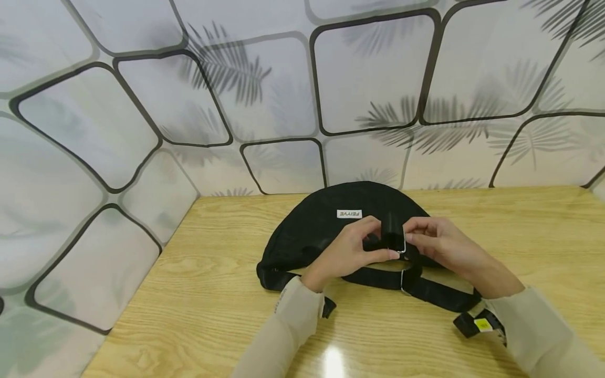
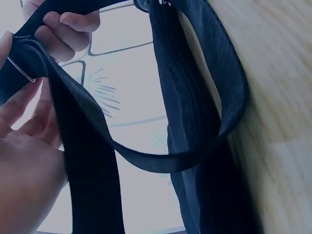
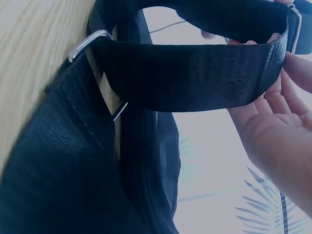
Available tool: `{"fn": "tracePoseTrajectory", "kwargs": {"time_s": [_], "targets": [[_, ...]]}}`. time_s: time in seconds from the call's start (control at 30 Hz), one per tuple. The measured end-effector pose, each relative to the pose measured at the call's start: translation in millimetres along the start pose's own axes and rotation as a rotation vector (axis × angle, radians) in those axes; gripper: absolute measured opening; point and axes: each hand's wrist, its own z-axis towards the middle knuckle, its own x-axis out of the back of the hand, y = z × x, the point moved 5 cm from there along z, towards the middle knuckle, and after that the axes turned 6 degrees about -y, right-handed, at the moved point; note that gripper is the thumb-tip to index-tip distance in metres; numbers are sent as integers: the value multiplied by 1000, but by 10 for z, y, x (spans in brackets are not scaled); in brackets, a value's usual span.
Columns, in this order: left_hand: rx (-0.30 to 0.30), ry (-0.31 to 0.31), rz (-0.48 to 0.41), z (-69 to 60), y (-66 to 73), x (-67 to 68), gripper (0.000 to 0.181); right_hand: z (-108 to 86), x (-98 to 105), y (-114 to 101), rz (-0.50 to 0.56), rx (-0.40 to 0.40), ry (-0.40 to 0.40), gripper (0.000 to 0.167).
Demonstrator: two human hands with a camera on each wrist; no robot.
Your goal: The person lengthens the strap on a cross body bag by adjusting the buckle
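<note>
A black waist bag (image 1: 302, 231) with a small white label lies on the wooden table. Its black webbing strap (image 1: 391, 228) is raised in a loop in front of it. My left hand (image 1: 352, 247) grips the strap from the left, its thumb beside a metal slider buckle (image 1: 403, 245). From the right, my right hand (image 1: 446, 247) pinches the strap at that buckle. In the right wrist view, fingers lie behind the webbing (image 3: 195, 78). A second metal slider (image 1: 403, 282) sits on the strap lower down, between bag and table edge.
Black buckle ends lie by the wrists, one near the left sleeve (image 1: 328, 307) and one with a yellow tag (image 1: 483, 325) near the right sleeve. A patterned wall covering (image 1: 373, 79) rises behind and left of the table (image 1: 208, 315).
</note>
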Motion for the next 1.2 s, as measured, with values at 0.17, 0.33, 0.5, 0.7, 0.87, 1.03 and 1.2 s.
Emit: {"fn": "tracePoseTrajectory", "kwargs": {"time_s": [0.17, 0.33, 0.5, 0.7, 0.87, 1.03, 1.2], "targets": [[47, -4, 11, -4, -10, -2, 20, -14, 11, -13, -32, -62, 36, 23], [116, -62, -37, -10, -23, -12, 30, -20, -39, -109, -202, -87, 7, 37], [184, -141, -55, -21, -44, -40, 40, 0, -89, -172, -343, -117, 22, 55], [227, -175, 97, -46, -79, -44, 49, -11, -34, -156, -436, -238, 121, 56], [204, -145, 187, -76, -55, -5, 51, 27, -116, -185, -520, -174, 44, 45], [182, -128, 199, -100, -39, 16, 51, 36, -148, -212, -579, -129, 36, 33], [155, -104, 186, -115, -36, 44, 47, 26, -137, -227, -636, -103, 24, 34]]}}
